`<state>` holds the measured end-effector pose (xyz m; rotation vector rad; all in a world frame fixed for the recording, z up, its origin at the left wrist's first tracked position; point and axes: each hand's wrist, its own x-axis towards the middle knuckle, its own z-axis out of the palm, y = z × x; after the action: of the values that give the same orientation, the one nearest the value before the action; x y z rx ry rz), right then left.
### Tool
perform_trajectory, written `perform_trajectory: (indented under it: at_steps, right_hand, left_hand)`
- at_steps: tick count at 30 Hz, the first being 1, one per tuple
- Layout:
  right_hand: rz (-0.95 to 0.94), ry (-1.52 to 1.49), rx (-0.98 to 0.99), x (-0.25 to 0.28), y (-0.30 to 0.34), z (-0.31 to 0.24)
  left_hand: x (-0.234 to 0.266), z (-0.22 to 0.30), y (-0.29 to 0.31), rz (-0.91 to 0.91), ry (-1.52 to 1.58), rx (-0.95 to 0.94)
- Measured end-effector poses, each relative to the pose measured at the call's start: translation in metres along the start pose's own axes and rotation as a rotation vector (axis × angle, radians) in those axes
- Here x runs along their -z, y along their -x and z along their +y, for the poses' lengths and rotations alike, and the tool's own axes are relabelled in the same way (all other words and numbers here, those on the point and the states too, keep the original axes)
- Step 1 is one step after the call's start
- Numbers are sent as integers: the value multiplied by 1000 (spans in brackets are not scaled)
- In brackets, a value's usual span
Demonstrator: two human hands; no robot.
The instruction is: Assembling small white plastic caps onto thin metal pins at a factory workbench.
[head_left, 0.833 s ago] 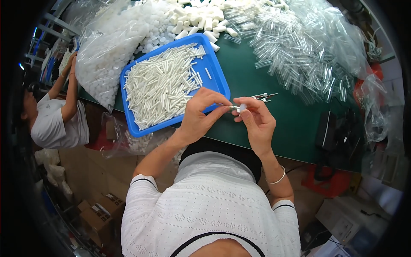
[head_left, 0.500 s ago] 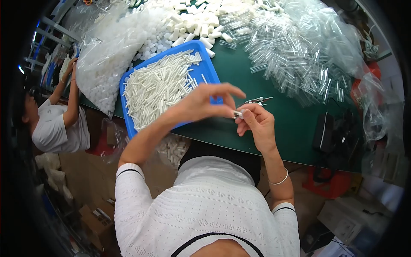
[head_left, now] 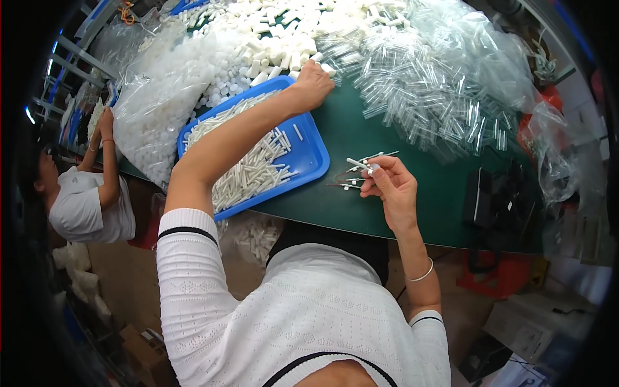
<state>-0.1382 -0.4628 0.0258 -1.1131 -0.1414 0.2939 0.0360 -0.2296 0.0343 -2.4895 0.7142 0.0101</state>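
Note:
My left hand reaches past the far edge of the blue tray, its fingers curled down at the near side of a heap of white cylinders. The fingertips are hidden, so whether one cylinder is in them does not show. My right hand, above the green table, pinches a thin white stick with a small translucent cap at its lower end. Just left of that hand lie several thin pieces with white parts and dark reddish lines. Many thin white sticks fill much of the tray.
Clear tubes lie heaped at the far right, beside crumpled plastic. A plastic bag of translucent caps stands left of the tray. A black device sits at the right. Another person works at the left.
My left hand has left my right hand and moved far and leftward to the white cylinders. My right hand stays nearly in place, with the white stick now showing.

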Motion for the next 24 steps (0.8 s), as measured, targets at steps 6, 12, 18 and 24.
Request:
perform_trajectory:
  at_steps: [6, 12, 18, 24]
  right_hand:
    - [61, -81, 2, 16, -6, 0]
    - [-40, -32, -36, -10, -5, 7]
    - [4, -35, -39, 5, -3, 10]
    - [-26, -58, -59, 1, -6, 10]
  left_hand:
    - [-14, -13, 29, 350, 307, 210]
    - [-2, -9, 2, 105, 192, 285]
    - [34, -6, 3, -301, 286, 47]
    - [42, 16, -10, -597, 95, -66]
